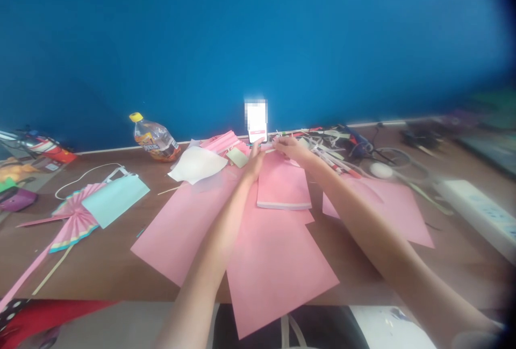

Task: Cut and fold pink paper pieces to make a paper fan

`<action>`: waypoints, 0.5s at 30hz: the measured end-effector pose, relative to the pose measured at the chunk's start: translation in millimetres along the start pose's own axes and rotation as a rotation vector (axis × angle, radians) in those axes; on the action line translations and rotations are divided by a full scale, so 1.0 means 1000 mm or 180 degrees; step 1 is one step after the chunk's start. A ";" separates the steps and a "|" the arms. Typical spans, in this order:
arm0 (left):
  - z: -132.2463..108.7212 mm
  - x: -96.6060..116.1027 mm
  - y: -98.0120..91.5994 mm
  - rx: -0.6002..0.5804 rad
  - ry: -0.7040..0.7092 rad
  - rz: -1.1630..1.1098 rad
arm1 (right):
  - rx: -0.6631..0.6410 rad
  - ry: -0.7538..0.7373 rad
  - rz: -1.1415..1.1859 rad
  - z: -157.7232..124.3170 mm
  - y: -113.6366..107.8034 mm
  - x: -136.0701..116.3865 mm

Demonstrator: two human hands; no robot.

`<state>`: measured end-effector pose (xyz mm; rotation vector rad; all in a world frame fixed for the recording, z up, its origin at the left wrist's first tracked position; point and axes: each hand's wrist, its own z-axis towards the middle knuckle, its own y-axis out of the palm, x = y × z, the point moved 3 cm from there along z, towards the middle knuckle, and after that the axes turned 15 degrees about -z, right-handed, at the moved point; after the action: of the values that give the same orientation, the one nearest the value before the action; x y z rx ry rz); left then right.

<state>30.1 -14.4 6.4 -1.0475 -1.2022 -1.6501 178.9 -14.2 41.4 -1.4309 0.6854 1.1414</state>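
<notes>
Blue wall (258, 31) behind, one pink fan (76, 222) looks pleated, pink sheets (278, 279) unfolded; our left hand (255, 162) and right hand (292, 148) are near the phone (256, 123), we can't tell if pinching.

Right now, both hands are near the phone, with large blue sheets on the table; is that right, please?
The large sheets on the table are pink, not blue, as the head view shows; the left hand and right hand are near the phone.
</notes>
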 end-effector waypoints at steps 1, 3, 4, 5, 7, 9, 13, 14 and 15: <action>0.000 0.000 0.000 0.0025 0.0004 0.0013 | -0.0004 -0.0085 0.0004 0.000 0.000 0.000; 0.000 0.000 -0.001 0.0095 -0.0001 0.0047 | -0.0092 -0.0211 0.0019 -0.001 0.001 -0.003; 0.001 -0.001 -0.002 0.0137 -0.0008 0.0063 | -0.0151 -0.0243 0.0015 -0.003 0.002 -0.005; 0.001 -0.001 -0.002 0.0170 -0.0012 0.0080 | -0.0204 -0.0250 0.0001 -0.004 0.003 -0.007; 0.001 -0.002 -0.003 0.0171 0.0024 0.0124 | -0.0293 -0.0198 -0.0059 -0.005 0.003 -0.009; 0.003 -0.004 -0.005 0.0106 0.0120 0.0188 | -0.0350 -0.0124 -0.0122 -0.006 0.004 -0.009; 0.006 -0.010 -0.008 0.0060 0.0174 0.0177 | -0.0301 -0.0113 -0.0033 -0.006 0.004 -0.010; 0.007 -0.011 -0.009 0.0037 0.0124 0.0109 | -0.0246 -0.0114 0.0003 -0.006 0.004 -0.011; 0.008 -0.013 -0.008 -0.0013 0.0057 0.0019 | -0.0186 -0.0093 0.0025 -0.006 0.004 -0.012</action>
<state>27.5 -3.2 -6.4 -1.0357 -1.1835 -1.6546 172.7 -23.1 50.7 -1.4588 0.6422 1.1947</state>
